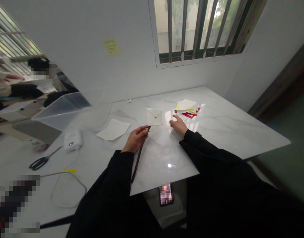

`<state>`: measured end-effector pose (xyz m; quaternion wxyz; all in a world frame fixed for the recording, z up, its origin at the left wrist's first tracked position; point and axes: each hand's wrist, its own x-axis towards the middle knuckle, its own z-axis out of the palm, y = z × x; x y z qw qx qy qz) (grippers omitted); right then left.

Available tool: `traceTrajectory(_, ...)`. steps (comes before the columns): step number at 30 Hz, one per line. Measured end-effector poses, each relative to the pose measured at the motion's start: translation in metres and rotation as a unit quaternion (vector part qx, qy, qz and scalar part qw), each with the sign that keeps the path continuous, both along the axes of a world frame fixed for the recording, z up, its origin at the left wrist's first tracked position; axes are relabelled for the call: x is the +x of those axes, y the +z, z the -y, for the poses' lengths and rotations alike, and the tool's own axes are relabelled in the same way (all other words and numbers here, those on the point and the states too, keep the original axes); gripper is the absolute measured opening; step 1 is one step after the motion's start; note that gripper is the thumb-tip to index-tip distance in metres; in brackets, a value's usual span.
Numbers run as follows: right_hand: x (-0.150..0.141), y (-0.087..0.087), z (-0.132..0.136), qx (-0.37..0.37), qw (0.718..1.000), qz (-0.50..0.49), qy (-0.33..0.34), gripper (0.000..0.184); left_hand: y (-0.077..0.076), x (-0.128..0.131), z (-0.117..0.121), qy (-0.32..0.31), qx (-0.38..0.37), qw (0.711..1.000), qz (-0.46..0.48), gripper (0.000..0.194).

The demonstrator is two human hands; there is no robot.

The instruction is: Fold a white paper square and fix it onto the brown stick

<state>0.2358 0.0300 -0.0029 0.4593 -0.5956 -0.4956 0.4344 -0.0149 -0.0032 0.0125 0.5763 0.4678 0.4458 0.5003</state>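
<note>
My left hand [137, 137] is closed on a long, thin, dark brown strip [139, 157]. The strip's upper end meets the lower edge of a cream envelope [154, 119], while its other end hangs down toward the front edge of the table. The envelope lies with its flap side up, and a small dark spot marks the flap's point. My right hand [178, 125] hovers just right of the envelope with loosely curled fingers, and nothing shows in it. Behind it is a pile of white, yellow and red paper pieces [187, 105].
A cream paper sheet [114, 129] lies left of the envelope. Farther left are a white power strip [72, 139], black scissors [40, 162] and a grey cable [84, 183]. A clear plastic box [65, 109] stands at the left, with a person beyond. A lit phone [166, 194] sits below the table edge.
</note>
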Motion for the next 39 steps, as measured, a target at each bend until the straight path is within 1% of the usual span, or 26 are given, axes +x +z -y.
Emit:
traceTrajectory(1, 0.0, 0.001, 0.002, -0.009, 0.999, -0.006, 0.031, 0.076, 0.0, 0.0, 0.0, 0.0, 0.004, 1.0, -0.003, 0.041)
traceTrajectory(2, 0.0, 0.002, 0.004, -0.02, 0.995, -0.011, 0.094, 0.076, 0.0, 0.0, 0.0, 0.0, 0.009, 1.0, -0.004, 0.042)
traceTrajectory(3, 0.0, 0.003, 0.007, -0.032, 0.983, -0.014, 0.181, 0.071, 0.0, 0.0, 0.0, 0.0, 0.013, 1.0, -0.004, 0.043)
traceTrajectory(5, 0.0, 0.005, 0.012, -0.049, 0.932, -0.011, 0.359, 0.05, 0.0, 0.0, 0.001, 0.001, 0.017, 1.0, 0.0, 0.045)
traceTrajectory(6, 0.0, 0.006, 0.013, -0.052, 0.91, -0.01, 0.412, 0.038, 0.0, 0.001, 0.001, 0.001, 0.018, 1.0, 0.001, 0.046)
traceTrajectory(7, 0.0, 0.006, 0.014, -0.049, 0.9, -0.014, 0.432, 0.03, 0.0, 0.001, 0.001, 0.001, 0.019, 1.0, 0.0, 0.047)
traceTrajectory(8, -0.001, 0.005, 0.014, -0.043, 0.906, -0.024, 0.42, 0.025, 0.001, 0.001, 0.001, 0.001, 0.019, 1.0, -0.002, 0.048)
traceTrajectory(9, -0.001, 0.004, 0.013, -0.035, 0.921, -0.035, 0.387, 0.023, 0.001, 0.001, 0.001, 0.001, 0.018, 1.0, -0.004, 0.048)
traceTrajectory(12, -0.001, 0.002, 0.008, -0.022, 0.963, -0.05, 0.265, 0.024, 0.001, 0.0, 0.001, 0.005, 0.012, 1.0, -0.002, 0.048)
traceTrajectory(13, -0.001, 0.002, 0.006, -0.022, 0.973, -0.05, 0.224, 0.03, 0.001, 0.0, 0.0, 0.006, 0.01, 1.0, 0.0, 0.048)
traceTrajectory(15, -0.001, 0.003, 0.004, -0.028, 0.988, -0.055, 0.14, 0.05, 0.001, 0.0, 0.0, 0.003, 0.008, 1.0, -0.001, 0.048)
traceTrajectory(17, -0.001, 0.005, 0.004, -0.034, 0.994, -0.062, 0.081, 0.068, 0.0, -0.001, 0.0, 0.0, 0.008, 1.0, -0.004, 0.048)
traceTrajectory(18, 0.0, 0.006, 0.005, -0.034, 0.994, -0.058, 0.088, 0.072, 0.0, -0.001, 0.0, -0.002, 0.009, 1.0, -0.004, 0.047)
traceTrajectory(19, 0.001, 0.007, 0.006, -0.036, 0.99, -0.047, 0.131, 0.071, 0.001, -0.001, 0.0, -0.004, 0.008, 1.0, -0.004, 0.047)
traceTrajectory(20, 0.002, 0.007, 0.007, -0.041, 0.977, -0.033, 0.206, 0.065, 0.001, -0.001, 0.001, -0.006, 0.007, 1.0, -0.002, 0.047)
traceTrajectory(22, 0.004, 0.007, 0.009, -0.049, 0.925, -0.009, 0.377, 0.043, 0.002, 0.0, 0.001, -0.007, 0.003, 1.0, 0.0, 0.047)
traceTrajectory(23, 0.004, 0.006, 0.009, -0.049, 0.9, -0.006, 0.434, 0.033, 0.003, 0.0, 0.002, -0.007, 0.002, 1.0, -0.001, 0.048)
traceTrajectory(24, 0.004, 0.006, 0.01, -0.047, 0.889, -0.011, 0.456, 0.027, 0.004, 0.0, 0.002, -0.006, 0.002, 1.0, -0.003, 0.048)
traceTrajectory(25, 0.004, 0.005, 0.01, -0.04, 0.894, -0.021, 0.446, 0.025, 0.004, 0.001, 0.003, -0.005, 0.003, 1.0, -0.006, 0.049)
traceTrajectory(26, 0.003, 0.005, 0.01, -0.035, 0.907, -0.034, 0.418, 0.024, 0.005, 0.001, 0.003, -0.003, 0.005, 1.0, -0.008, 0.049)
traceTrajectory(28, 0.001, 0.005, 0.01, -0.036, 0.935, -0.058, 0.349, 0.021, 0.005, 0.001, 0.003, -0.002, 0.008, 1.0, -0.013, 0.049)
traceTrajectory(31, -0.003, 0.005, 0.008, -0.049, 0.964, -0.084, 0.247, 0.022, 0.004, 0.0, 0.002, -0.004, 0.008, 1.0, -0.014, 0.049)
traceTrajectory(34, -0.005, 0.003, 0.006, -0.062, 0.984, -0.086, 0.146, 0.037, 0.003, -0.001, 0.001, -0.003, 0.003, 1.0, -0.011, 0.048)
traceTrajectory(36, -0.004, 0.001, 0.004, -0.046, 0.992, -0.054, 0.106, 0.052, 0.002, -0.001, 0.001, -0.007, 0.001, 1.0, -0.008, 0.047)
traceTrajectory(37, -0.004, -0.001, 0.004, -0.018, 0.995, -0.023, 0.094, 0.059, 0.002, -0.001, 0.001, -0.011, 0.002, 1.0, -0.008, 0.046)
traceTrajectory(39, -0.001, -0.003, 0.004, 0.063, 0.994, 0.06, 0.07, 0.071, 0.001, -0.001, 0.001, -0.028, 0.003, 1.0, -0.012, 0.044)
